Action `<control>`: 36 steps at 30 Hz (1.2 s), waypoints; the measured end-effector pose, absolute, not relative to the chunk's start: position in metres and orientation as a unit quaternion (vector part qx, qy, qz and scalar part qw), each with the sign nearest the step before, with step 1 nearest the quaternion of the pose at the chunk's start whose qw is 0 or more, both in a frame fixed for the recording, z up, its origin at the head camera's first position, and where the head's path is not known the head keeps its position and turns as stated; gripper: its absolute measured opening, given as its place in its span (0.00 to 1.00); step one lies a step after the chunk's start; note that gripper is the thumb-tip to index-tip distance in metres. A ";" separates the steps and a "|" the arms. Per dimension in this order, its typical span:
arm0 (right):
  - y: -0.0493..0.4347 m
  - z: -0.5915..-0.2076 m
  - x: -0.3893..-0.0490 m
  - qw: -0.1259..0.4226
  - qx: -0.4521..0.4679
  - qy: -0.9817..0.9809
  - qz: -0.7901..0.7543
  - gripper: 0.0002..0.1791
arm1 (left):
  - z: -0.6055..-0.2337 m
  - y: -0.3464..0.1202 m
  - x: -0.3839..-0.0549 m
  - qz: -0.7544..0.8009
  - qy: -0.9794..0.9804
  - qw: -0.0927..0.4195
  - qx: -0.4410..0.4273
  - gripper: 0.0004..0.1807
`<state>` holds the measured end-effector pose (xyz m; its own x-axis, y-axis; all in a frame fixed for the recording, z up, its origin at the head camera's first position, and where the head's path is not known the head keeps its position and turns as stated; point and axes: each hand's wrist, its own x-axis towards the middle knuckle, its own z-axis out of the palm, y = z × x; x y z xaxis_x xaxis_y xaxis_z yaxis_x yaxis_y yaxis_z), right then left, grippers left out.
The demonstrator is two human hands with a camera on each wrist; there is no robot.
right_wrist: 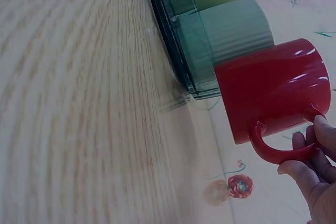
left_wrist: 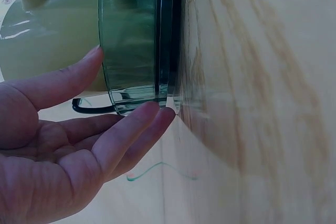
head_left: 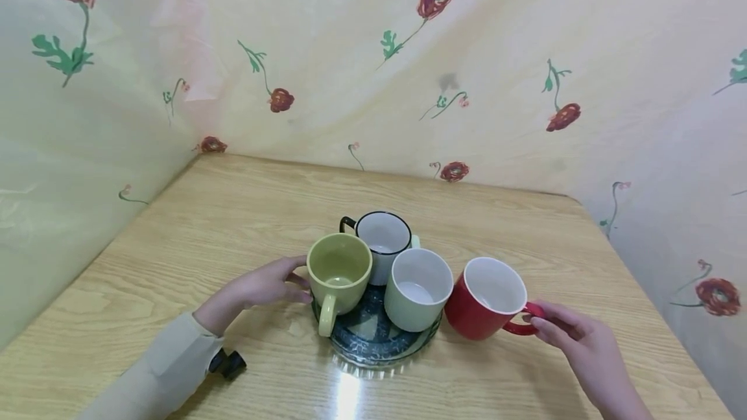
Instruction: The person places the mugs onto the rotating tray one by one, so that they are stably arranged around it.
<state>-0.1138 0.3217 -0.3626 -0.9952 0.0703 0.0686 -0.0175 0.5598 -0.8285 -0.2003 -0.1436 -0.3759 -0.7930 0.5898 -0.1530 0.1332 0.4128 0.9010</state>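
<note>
My right hand (head_left: 574, 336) pinches the handle of a red mug (head_left: 478, 316), white inside. In the right wrist view the mug hangs above the table, at the right edge of a round green glass tray (right_wrist: 181, 69). My left hand (head_left: 265, 287) touches the left side of that tray (head_left: 373, 345) with thumb and fingers extended along its glass wall (left_wrist: 131, 51). On the tray stand a yellow-green mug (head_left: 338, 271) with its handle toward me, a pale green mug (head_left: 417, 303), and a white mug with a black rim (head_left: 382, 238) behind them.
The wood-grain table (head_left: 262, 199) extends around the tray. Floral sheeting (head_left: 350, 70) rises behind it and along both sides. A black object (head_left: 229, 365) is at the left sleeve's wrist.
</note>
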 end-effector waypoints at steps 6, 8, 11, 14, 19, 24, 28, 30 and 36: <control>0.321 -0.361 -0.101 0.053 0.023 -0.888 0.456 0.14 | -0.377 -0.144 -0.199 0.496 0.807 0.230 0.223 0.39; 0.320 -0.361 -0.098 0.055 0.031 -0.893 0.446 0.14 | -0.377 -0.143 -0.198 0.498 0.806 0.230 0.222 0.39; 0.318 -0.363 -0.094 0.053 0.031 -0.893 0.447 0.13 | -0.378 -0.142 -0.196 0.499 0.806 0.231 0.221 0.39; 0.316 -0.367 -0.090 0.052 0.052 -0.871 0.485 0.14 | -0.378 -0.141 -0.194 0.498 0.807 0.230 0.221 0.39; 0.309 -0.369 -0.087 0.049 0.128 -0.839 0.527 0.17 | -0.373 -0.141 -0.193 0.491 0.813 0.222 0.222 0.39; 0.299 -0.373 -0.086 0.045 0.134 -0.837 0.529 0.18 | -0.372 -0.142 -0.194 0.492 0.813 0.221 0.220 0.39; 0.289 -0.376 -0.085 0.042 0.114 -0.847 0.518 0.16 | -0.373 -0.144 -0.195 0.490 0.813 0.219 0.225 0.39; 0.285 -0.376 -0.085 0.041 0.104 -0.852 0.512 0.15 | -0.374 -0.144 -0.195 0.492 0.810 0.219 0.229 0.38; 0.279 -0.374 -0.085 0.036 0.103 -0.850 0.516 0.14 | -0.373 -0.144 -0.195 0.492 0.810 0.219 0.233 0.38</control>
<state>-0.0850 0.2786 -0.3745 -0.9762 -0.1384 0.1667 -0.2117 0.4460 -0.8696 -0.1947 -0.1437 -0.3732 -0.7961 0.5922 -0.1249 0.1617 0.4070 0.8990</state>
